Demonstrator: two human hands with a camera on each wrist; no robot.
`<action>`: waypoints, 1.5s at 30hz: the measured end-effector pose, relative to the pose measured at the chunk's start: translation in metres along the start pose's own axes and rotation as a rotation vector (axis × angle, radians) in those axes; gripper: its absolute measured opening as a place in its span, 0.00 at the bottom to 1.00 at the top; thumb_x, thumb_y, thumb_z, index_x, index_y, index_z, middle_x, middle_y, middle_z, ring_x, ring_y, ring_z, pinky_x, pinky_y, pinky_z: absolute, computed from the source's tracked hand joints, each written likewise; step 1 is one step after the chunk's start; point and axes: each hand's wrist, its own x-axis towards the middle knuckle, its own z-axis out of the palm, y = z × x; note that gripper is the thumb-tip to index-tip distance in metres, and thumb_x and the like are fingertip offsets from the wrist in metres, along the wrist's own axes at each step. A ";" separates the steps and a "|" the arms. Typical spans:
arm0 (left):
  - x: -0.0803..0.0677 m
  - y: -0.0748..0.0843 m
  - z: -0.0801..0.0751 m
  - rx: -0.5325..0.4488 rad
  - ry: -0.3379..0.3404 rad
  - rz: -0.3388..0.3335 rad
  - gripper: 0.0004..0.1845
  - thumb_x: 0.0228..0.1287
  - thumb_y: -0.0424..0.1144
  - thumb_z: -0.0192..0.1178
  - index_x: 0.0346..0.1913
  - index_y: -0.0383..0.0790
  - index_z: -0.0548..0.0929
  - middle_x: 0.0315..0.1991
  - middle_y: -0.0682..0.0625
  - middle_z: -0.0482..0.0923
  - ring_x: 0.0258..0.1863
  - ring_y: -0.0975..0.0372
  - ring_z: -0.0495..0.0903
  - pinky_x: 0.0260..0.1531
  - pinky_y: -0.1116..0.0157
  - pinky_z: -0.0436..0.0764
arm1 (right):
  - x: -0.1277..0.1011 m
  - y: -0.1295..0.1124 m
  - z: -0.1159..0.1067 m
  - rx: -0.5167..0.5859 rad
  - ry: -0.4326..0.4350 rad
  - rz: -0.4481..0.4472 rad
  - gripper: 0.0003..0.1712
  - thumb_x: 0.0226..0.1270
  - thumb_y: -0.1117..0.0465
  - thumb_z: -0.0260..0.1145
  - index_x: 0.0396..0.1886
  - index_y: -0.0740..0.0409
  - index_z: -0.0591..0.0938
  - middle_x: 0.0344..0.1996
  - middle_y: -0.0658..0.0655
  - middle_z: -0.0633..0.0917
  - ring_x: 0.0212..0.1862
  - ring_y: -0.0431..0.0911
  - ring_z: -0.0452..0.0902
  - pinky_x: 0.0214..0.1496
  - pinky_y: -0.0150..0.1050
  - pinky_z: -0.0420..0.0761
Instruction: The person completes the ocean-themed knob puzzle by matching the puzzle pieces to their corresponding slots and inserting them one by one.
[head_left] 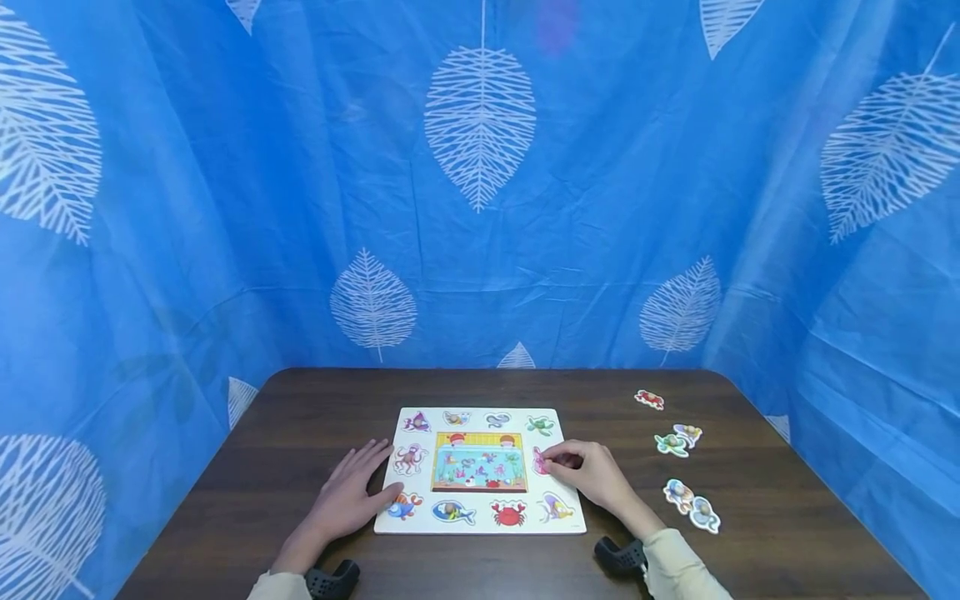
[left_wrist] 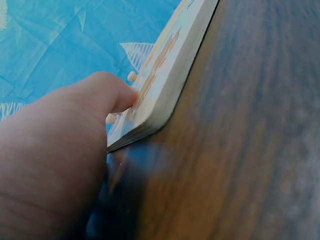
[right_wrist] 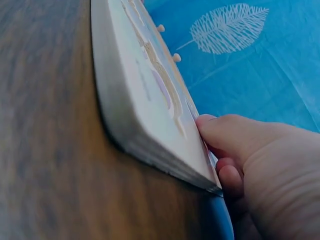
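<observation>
A white wooden knob puzzle board [head_left: 480,527] with sea-animal pictures lies on the table. My left hand [head_left: 348,492] lies flat at its left side with fingers spread, and its thumb rests on the lower left corner, as the left wrist view also shows. At the board's right edge, my right hand [head_left: 588,475] pinches a pink puzzle piece [head_left: 538,461] over its pink picture; the fingers hide most of it. In the right wrist view, the thumb [right_wrist: 225,131] touches the board face and the other fingers are curled. An octopus piece [head_left: 408,459] sits at the left.
To the right lie several loose pieces: a red crab [head_left: 649,400], a green turtle [head_left: 671,445], a yellow-and-purple fish [head_left: 688,433], an orange-and-blue piece [head_left: 678,495] and a grey one [head_left: 704,514]. A blue leaf-patterned curtain [head_left: 570,250] surrounds the dark wooden table [head_left: 315,400].
</observation>
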 end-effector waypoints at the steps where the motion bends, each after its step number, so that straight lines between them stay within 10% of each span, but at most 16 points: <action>1: 0.000 0.000 0.000 -0.001 0.000 -0.002 0.40 0.69 0.61 0.62 0.75 0.38 0.71 0.77 0.39 0.65 0.79 0.44 0.58 0.79 0.40 0.54 | 0.000 0.001 0.000 0.006 -0.003 -0.004 0.07 0.62 0.57 0.79 0.40 0.44 0.92 0.30 0.41 0.86 0.29 0.34 0.76 0.33 0.29 0.77; 12: 0.001 0.001 0.001 0.002 -0.005 -0.008 0.41 0.69 0.62 0.62 0.75 0.38 0.71 0.77 0.39 0.65 0.79 0.44 0.58 0.79 0.40 0.53 | 0.005 0.015 -0.010 0.117 0.146 0.100 0.08 0.65 0.56 0.77 0.43 0.49 0.91 0.36 0.47 0.90 0.35 0.38 0.79 0.39 0.30 0.79; 26: 0.003 0.000 0.000 0.006 0.015 -0.004 0.40 0.69 0.61 0.62 0.75 0.39 0.71 0.77 0.39 0.66 0.79 0.43 0.58 0.78 0.40 0.54 | 0.028 0.061 -0.037 -0.060 0.476 0.029 0.08 0.66 0.60 0.75 0.42 0.56 0.91 0.31 0.53 0.90 0.30 0.32 0.79 0.34 0.22 0.77; 37: 0.005 0.002 -0.003 0.010 0.003 -0.008 0.40 0.69 0.60 0.63 0.75 0.39 0.71 0.77 0.40 0.65 0.80 0.44 0.57 0.78 0.39 0.53 | 0.046 0.088 -0.061 -0.078 0.701 0.181 0.11 0.66 0.65 0.72 0.45 0.66 0.89 0.38 0.65 0.91 0.29 0.24 0.75 0.33 0.14 0.67; 45: 0.003 0.001 0.001 0.009 0.002 -0.014 0.39 0.69 0.60 0.63 0.75 0.39 0.71 0.77 0.40 0.66 0.80 0.44 0.58 0.78 0.40 0.54 | 0.050 0.099 -0.073 -0.134 0.721 0.282 0.16 0.66 0.65 0.69 0.51 0.69 0.86 0.42 0.72 0.87 0.42 0.64 0.85 0.51 0.58 0.76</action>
